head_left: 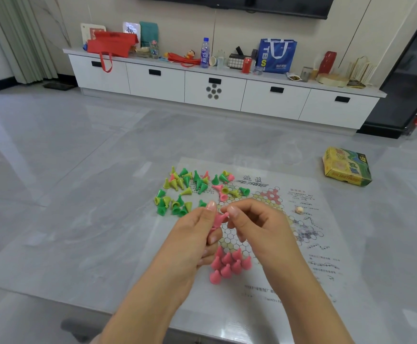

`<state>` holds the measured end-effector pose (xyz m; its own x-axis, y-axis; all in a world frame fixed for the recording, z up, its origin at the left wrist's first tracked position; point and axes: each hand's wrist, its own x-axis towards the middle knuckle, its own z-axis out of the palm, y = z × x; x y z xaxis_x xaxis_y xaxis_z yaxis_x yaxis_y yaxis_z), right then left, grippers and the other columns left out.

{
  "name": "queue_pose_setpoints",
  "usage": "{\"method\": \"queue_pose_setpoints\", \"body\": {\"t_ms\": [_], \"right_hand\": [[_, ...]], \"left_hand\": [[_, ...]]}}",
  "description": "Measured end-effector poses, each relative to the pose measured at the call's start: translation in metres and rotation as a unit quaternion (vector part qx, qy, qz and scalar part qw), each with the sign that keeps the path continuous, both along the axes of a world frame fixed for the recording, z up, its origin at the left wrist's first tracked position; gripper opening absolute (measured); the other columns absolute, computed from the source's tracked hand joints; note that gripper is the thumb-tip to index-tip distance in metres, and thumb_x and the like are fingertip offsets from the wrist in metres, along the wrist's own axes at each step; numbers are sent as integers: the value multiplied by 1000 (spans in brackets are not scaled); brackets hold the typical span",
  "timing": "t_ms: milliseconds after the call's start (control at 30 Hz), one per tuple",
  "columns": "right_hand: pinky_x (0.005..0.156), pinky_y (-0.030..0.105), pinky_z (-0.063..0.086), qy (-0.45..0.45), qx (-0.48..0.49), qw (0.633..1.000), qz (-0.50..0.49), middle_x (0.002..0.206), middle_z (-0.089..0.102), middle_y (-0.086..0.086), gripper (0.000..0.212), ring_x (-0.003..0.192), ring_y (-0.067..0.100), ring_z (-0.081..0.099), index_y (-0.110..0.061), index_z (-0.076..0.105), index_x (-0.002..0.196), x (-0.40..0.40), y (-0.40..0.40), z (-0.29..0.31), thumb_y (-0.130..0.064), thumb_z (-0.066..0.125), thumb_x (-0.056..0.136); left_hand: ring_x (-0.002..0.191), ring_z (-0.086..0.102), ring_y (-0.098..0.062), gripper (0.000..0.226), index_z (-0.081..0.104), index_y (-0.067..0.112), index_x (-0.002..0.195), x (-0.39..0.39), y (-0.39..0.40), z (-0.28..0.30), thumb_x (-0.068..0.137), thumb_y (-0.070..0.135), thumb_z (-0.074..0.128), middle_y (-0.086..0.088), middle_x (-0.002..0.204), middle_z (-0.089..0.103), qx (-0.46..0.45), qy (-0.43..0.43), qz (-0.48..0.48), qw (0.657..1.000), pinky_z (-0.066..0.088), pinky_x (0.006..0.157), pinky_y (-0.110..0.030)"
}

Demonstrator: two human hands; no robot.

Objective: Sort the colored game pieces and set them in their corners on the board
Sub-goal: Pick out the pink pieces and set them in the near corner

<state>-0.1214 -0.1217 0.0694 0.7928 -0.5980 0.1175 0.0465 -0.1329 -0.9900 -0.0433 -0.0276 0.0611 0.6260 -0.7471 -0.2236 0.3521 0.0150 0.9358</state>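
On the glossy grey marble-patterned desk (83, 219) lies a white paper game board (302, 247) printed with a star of small circles and columns of text. Above the board's middle, the left hand (197, 234) has its fingers curled round a short stack of pink plastic cone pieces (218, 220), thumb upright against them. The right hand (257, 224) meets it from the other side, forefinger and thumb pinching the flared top of that same stack. Just below the hands, a tight cluster of upright pink cone pieces (228, 265) stands in the board's near point, the cones touching one another. Beyond the hands, at the board's far left edge and spilling onto the desk, a loose heap of green and yellow plastic cones (177, 192) lies mostly tipped over, with a few pink ones mixed among them. A small pale die (299, 209) rests on the board to the right of the hands. Well apart, toward the desk's far right, sits a yellow and green cardboard box (346, 167).
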Motion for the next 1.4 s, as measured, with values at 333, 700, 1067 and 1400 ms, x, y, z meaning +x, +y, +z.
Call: {"method": "queue_pose_setpoints", "body": {"t_ms": [333, 700, 1067, 1400], "right_hand": [[42, 20, 41, 22, 20, 1000, 9, 58, 64, -11, 15, 42, 0, 51, -15, 69, 72, 1, 2, 1, -13, 61, 84], [51, 16, 44, 194, 43, 979, -51, 67, 70, -10, 18, 45, -6, 51, -11, 69, 70, -5, -26, -26, -14, 62, 86], [43, 20, 42, 243, 55, 968, -6, 72, 71, 8, 12, 46, 7, 55, -5, 65, 72, 2, -25, -34, -5, 62, 84], [43, 17, 43, 255, 39, 966, 2, 73, 72, 9, 9, 51, 10, 61, -1, 66, 78, 2, -26, -38, -6, 62, 84]], "left_hand": [[36, 25, -5, 32, 46, 13, 71, 3, -3, -5, 95, 33, 40, 4, 50, 36, 38, -30, 30, 998, 28, 33, -11], [34, 24, -4, 16, 55, 12, 90, 15, 3, -2, 95, 21, 43, 9, 44, 38, -2, 62, 120, 991, 20, 32, -15], [34, 23, -4, 16, 55, 13, 89, 12, 2, -1, 95, 22, 43, 9, 44, 39, -2, 54, 113, 992, 18, 33, -15], [35, 24, -4, 16, 56, 13, 90, 12, 2, -1, 95, 22, 44, 9, 45, 39, -1, 53, 108, 993, 20, 32, -15]]}}
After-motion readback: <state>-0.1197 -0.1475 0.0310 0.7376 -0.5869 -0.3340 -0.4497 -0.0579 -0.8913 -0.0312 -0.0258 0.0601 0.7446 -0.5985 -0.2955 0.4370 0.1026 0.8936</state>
